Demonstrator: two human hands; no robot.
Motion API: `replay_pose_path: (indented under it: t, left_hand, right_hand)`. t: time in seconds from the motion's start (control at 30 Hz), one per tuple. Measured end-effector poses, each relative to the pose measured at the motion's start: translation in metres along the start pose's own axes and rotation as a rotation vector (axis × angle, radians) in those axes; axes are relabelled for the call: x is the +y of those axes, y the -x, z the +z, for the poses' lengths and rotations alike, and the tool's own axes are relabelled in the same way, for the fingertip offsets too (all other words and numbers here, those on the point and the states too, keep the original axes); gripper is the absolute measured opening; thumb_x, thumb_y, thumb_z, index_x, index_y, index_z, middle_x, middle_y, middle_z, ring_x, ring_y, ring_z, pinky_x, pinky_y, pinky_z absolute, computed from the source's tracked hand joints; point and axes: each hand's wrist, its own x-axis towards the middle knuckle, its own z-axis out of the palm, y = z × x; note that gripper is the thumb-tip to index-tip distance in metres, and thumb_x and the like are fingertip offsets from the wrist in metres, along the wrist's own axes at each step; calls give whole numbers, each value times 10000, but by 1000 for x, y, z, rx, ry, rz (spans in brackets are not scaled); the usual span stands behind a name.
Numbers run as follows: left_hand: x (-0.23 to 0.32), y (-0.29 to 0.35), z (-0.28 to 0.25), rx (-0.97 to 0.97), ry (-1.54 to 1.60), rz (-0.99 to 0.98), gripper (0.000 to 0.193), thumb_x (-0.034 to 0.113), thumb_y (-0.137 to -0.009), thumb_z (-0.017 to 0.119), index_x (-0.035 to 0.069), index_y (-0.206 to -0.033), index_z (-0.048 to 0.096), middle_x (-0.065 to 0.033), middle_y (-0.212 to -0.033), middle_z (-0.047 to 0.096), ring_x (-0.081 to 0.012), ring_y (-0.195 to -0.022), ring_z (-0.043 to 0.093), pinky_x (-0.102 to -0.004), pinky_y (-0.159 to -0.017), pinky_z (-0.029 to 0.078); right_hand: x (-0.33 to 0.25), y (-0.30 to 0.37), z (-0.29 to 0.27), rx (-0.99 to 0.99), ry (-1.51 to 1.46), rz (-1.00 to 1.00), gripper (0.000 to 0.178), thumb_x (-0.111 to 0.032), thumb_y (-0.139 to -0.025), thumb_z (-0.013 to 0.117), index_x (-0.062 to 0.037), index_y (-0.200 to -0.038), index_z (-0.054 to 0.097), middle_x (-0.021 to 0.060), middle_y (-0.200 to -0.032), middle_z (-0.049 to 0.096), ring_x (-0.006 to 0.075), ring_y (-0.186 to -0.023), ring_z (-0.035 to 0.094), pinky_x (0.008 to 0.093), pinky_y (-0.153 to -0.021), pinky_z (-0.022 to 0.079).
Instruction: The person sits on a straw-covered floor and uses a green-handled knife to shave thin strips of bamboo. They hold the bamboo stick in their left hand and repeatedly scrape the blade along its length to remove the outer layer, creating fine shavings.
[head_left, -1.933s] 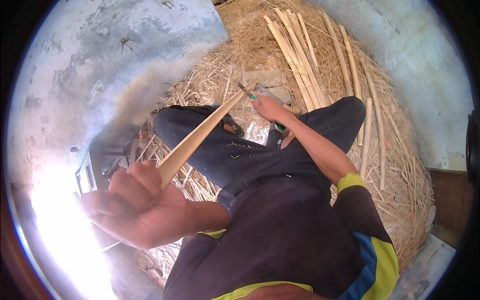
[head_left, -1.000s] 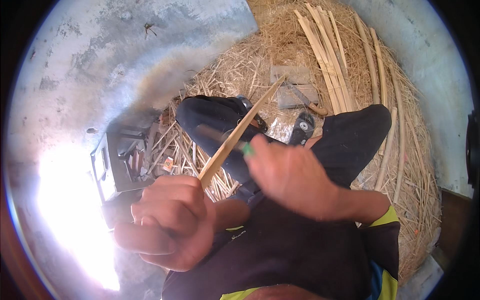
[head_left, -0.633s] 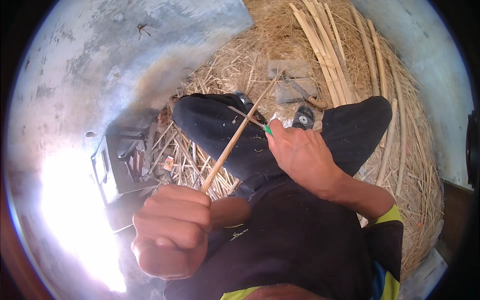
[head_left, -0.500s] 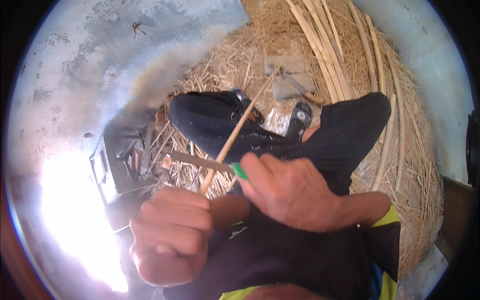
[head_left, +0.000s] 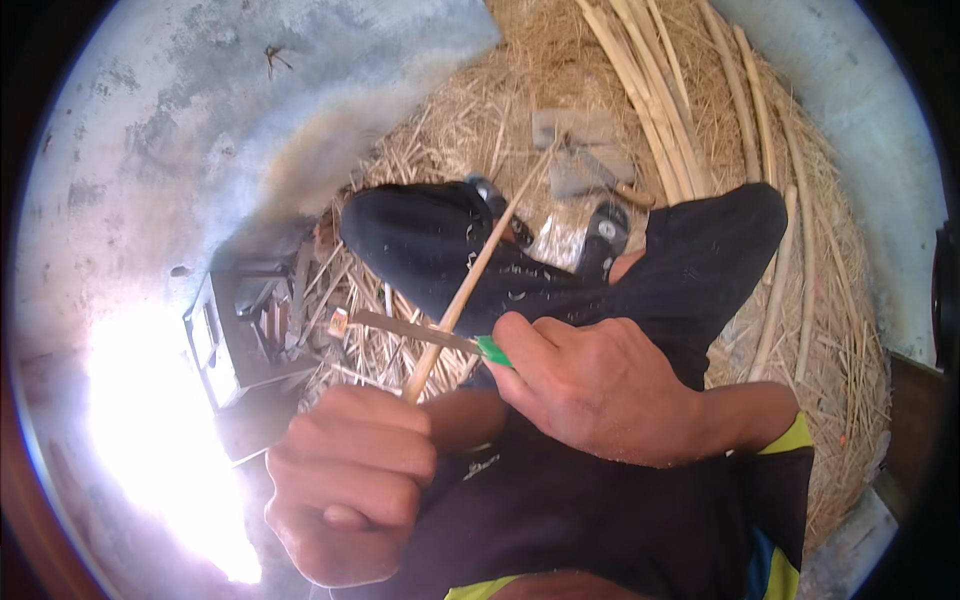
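Note:
My left hand (head_left: 350, 480) is closed in a fist around the near end of a long, pale peeled wooden stick (head_left: 485, 255). The stick slants away up and to the right, over the dark trousers, its far end tapering near some grey bricks. In my right hand (head_left: 600, 395), also closed, is a narrow flat brown metal blade with a green grip (head_left: 415, 330). This blade lies across the stick just beyond my left fist, pointing left. Whether its edge is toothed or smooth cannot be made out.
Grey bricks (head_left: 585, 175) lie beyond my feet, beside a tool with a wooden handle (head_left: 635, 194). Split wooden strips (head_left: 655, 100) and long poles (head_left: 775, 290) lie at the right. Shavings and straw cover the floor. At left stands a dark metal-framed box (head_left: 225, 340) near a pale wall.
My right hand and the blade have shifted slightly right, with the blade still across the stick. My left fist, still holding the stick, sits a little further right and lower.

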Motion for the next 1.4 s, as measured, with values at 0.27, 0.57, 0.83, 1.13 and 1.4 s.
replay_pose_path:
  t: [0.27, 0.57, 0.83, 1.13, 1.4]
  left_hand:
    - [-5, -5, 6, 76, 10, 37, 307, -27, -891, 269, 123, -624, 250, 51, -413, 257, -28, -299, 233, -197, -274, 145]
    - [8, -3, 3, 35, -60, -32, 311, -24, -962, 276, 70, -671, 331, 43, -447, 232, -58, -326, 202, -231, -314, 137]
    - [-5, 0, 0, 133, -34, 74, 292, 48, -883, 337, 125, -605, 297, 35, -414, 304, -38, -303, 256, -223, -286, 149]
    - [-1, 6, -4, 296, -76, 67, 252, 139, -943, 352, 125, -692, 335, 35, -416, 260, -43, -310, 204, -223, -298, 146]
    - [-3, 2, 2, 614, -135, 67, 262, 128, -971, 368, 136, -714, 315, 17, -473, 235, -64, -392, 159, -251, -386, 112]
  right_hand:
    - [2, -2, 5, 29, 39, 23, 183, -191, -894, 606, -46, -878, 497, 114, -587, 579, 309, -495, 592, 415, -421, 458]
    - [18, -2, 17, 48, 47, 84, 186, -214, -934, 536, -37, -888, 504, 130, -508, 546, 330, -474, 592, 435, -434, 479]
    - [35, -12, 36, 148, -80, 73, 216, -215, -909, 588, -18, -871, 506, 159, -527, 552, 351, -500, 595, 422, -456, 466]
    - [123, -24, 74, 77, 383, 259, 219, -205, -937, 527, 13, -918, 540, 170, -612, 610, 341, -571, 638, 432, -488, 508]
    - [53, -36, 38, 257, -81, 155, 223, -226, -940, 549, -3, -937, 536, 210, -608, 576, 393, -562, 602, 468, -506, 465]
